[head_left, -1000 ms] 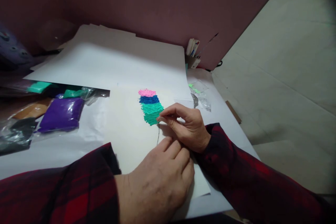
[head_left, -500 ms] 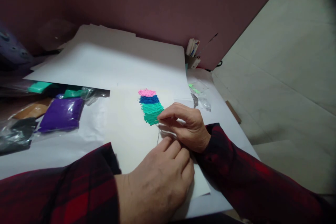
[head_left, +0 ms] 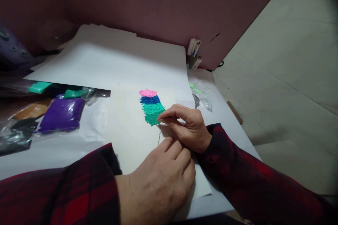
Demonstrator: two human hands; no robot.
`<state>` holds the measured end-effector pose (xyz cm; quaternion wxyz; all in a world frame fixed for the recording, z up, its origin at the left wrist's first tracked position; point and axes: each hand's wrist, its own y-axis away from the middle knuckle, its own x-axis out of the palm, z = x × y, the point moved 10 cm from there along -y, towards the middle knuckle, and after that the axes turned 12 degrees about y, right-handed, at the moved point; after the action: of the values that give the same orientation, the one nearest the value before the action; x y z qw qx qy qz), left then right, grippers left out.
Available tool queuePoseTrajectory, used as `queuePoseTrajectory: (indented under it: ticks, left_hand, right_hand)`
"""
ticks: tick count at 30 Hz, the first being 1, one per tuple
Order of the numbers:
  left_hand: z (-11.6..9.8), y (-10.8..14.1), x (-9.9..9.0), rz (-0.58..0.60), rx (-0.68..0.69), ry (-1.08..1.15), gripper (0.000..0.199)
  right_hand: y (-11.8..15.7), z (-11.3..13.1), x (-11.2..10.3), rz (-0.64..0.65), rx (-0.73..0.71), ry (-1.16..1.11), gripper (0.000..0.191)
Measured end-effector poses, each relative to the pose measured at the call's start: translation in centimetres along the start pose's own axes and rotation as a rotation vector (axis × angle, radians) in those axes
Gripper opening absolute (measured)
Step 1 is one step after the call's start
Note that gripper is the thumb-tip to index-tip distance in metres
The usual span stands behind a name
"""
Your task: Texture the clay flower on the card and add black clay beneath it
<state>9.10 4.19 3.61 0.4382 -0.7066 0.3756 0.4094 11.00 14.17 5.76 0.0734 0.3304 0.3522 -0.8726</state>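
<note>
On a cream sheet of paper [head_left: 129, 137] is a patch of short, raised, clay-like strands: a pink band [head_left: 148, 93] at the top, a dark blue band [head_left: 150, 100] under it, and a wide green band [head_left: 152, 113] at the bottom. My right hand [head_left: 186, 124] has thumb and forefinger pinched at the green band's lower right edge; anything between the tips is too small to make out. A thin dark line [head_left: 159, 133] runs down from there towards my left hand [head_left: 161, 179]. That hand lies on the paper with curled fingers, their tips hidden.
Bagged clay lies at left, including a purple pack [head_left: 62, 114], a brown pack [head_left: 33, 109] and a dark grey pack [head_left: 19, 135]. Large white sheets [head_left: 118, 52] lean behind. A clear bag [head_left: 203, 95] with light green bits is at right, near the table edge.
My right fingertips have shifted very slightly left along the green band's lower edge. My left hand has stayed where it was.
</note>
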Motion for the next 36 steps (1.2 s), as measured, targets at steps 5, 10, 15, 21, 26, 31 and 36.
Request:
queuePoseTrajectory:
  ticks: [5, 10, 15, 21, 26, 31, 36]
  left_hand:
    - [-0.04, 0.07, 0.08, 0.004, -0.002, 0.003, 0.028]
    - [-0.01, 0.02, 0.18, 0.012, -0.004, 0.007, 0.030]
    - [-0.01, 0.06, 0.24, 0.021, -0.014, 0.010, 0.032]
    - [0.07, 0.04, 0.32, 0.017, -0.007, 0.006, 0.031]
    - [-0.06, 0.05, 0.12, 0.008, -0.001, 0.008, 0.030]
    - [-0.02, -0.03, 0.03, 0.007, -0.004, 0.013, 0.033]
    - [-0.12, 0.05, 0.08, -0.003, 0.001, 0.009, 0.033]
  right_hand:
    - [-0.09, 0.21, 0.16, 0.025, -0.013, -0.001, 0.013]
    - [-0.06, 0.34, 0.13, 0.020, -0.031, -0.011, 0.013]
    - [0.00, 0.28, 0.18, 0.020, -0.023, -0.028, 0.014]
    - [-0.05, 0.34, 0.24, 0.029, -0.024, -0.025, 0.015]
    - [-0.05, 0.34, 0.28, 0.028, -0.026, -0.020, 0.014]
    - [-0.04, 0.38, 0.36, 0.042, -0.023, -0.001, 0.015]
    - [-0.02, 0.38, 0.28, 0.034, -0.022, 0.000, 0.014]
